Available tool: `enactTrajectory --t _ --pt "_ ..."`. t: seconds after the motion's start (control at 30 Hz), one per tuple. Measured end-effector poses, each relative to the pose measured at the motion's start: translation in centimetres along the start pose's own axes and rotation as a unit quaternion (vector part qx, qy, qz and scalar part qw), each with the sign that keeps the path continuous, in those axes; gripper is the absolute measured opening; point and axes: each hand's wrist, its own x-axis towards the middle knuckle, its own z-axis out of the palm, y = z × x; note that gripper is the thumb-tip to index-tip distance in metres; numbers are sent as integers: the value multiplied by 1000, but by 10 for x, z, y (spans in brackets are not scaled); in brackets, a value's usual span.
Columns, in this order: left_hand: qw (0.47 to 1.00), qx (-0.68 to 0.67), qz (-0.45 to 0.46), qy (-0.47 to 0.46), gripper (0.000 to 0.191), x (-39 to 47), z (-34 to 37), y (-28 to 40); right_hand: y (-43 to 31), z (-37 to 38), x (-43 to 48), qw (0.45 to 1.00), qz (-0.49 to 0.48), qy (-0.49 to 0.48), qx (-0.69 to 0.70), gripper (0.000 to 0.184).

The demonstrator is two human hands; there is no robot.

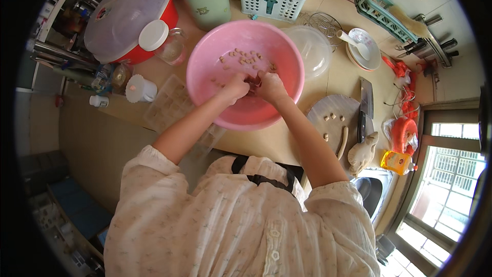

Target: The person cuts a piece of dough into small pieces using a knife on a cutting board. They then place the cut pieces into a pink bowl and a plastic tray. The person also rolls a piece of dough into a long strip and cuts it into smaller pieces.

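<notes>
A pink plastic basin (246,32) stands before me on the counter. Small cut pieces of dough (248,60) are scattered over its floor, mostly towards the far side. Both hands reach into it and meet near its middle. My left hand (235,87) has its fingers bent inward, close against those of my right hand (270,85). What lies between the fingertips is dark and partly hidden, so I cannot tell whether either hand grips anything. On the right, a round cutting board (319,112) bears a few dough pieces, a dough rope (343,142) and a larger dough lump (362,154).
A cleaver (367,98) lies along the board's right edge. Left of the basin is a clear compartment tray (166,102), partly under my left forearm. Behind stand a green jug (205,2), a utensil basket (269,4) and a glass jar (173,48). Bowls (371,55) sit back right.
</notes>
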Motion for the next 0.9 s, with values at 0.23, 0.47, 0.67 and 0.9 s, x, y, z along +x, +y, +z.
enactTrajectory --t 0.23,0.47,0.67,0.9 --pt "807 496 256 191 24 28 -23 -11 13 -29 -44 984 -59 167 4 13" --pt "867 238 430 -81 16 -69 100 26 146 -111 -144 965 162 187 -85 26" --pt "738 514 419 -123 46 -71 194 -32 164 -107 -159 994 76 53 -50 40" --pt "741 500 418 -162 54 -72 204 -49 168 -98 -195 998 52 -43 10 27"
